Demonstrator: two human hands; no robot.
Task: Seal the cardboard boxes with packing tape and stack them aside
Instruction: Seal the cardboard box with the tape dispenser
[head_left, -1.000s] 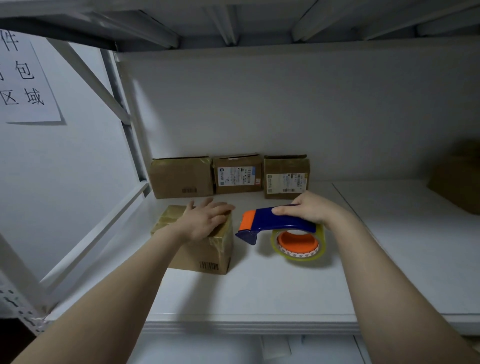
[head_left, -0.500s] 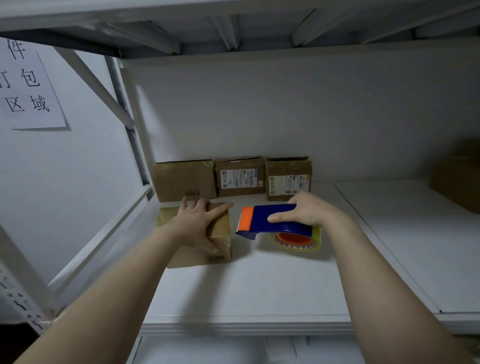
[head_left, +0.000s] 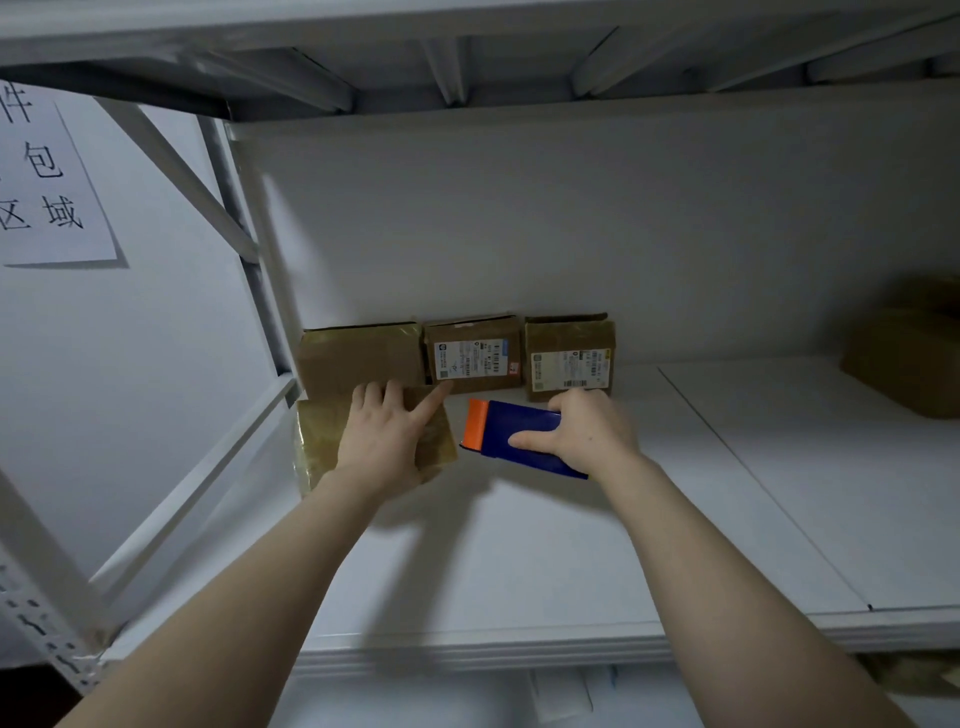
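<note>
**Left hand (head_left: 384, 441) flat on the taped box (head_left: 322, 441), right hand (head_left: 587, 436) on the tape dispenser (head_left: 519, 434)**

Your left hand lies with straight fingers on top of the taped box. This box sits at the left end of the white shelf (head_left: 571, 545), just in front of the back row. Your hand and wrist cover most of its top, so you see only the shiny left part and the right front corner. How the tape runs under your palm, I cannot tell. Your forefinger spreads out toward the middle box (head_left: 472, 353); if the tip touches it is not clear.

Your right hand grips the tape dispenser, with the thumb along the near side and the fingers curled over the far edge. The blue body ends in an orange part that points left, just beside the taped box, with a narrow gap between them. Its underside is hidden, so I cannot say if it rests on the shelf or hangs above it.

Three boxes stand against the back wall. The left box (head_left: 358, 353) is plain. The middle box and the right box (head_left: 569, 353) carry white labels, with print too small to read. Your right hand hides part of the right box's lower edge.

At far right a dim brown box (head_left: 914, 358) is hard to make out in the shadow. The paper sign (head_left: 47, 176) on the left wall is cut off by the frame.
</note>
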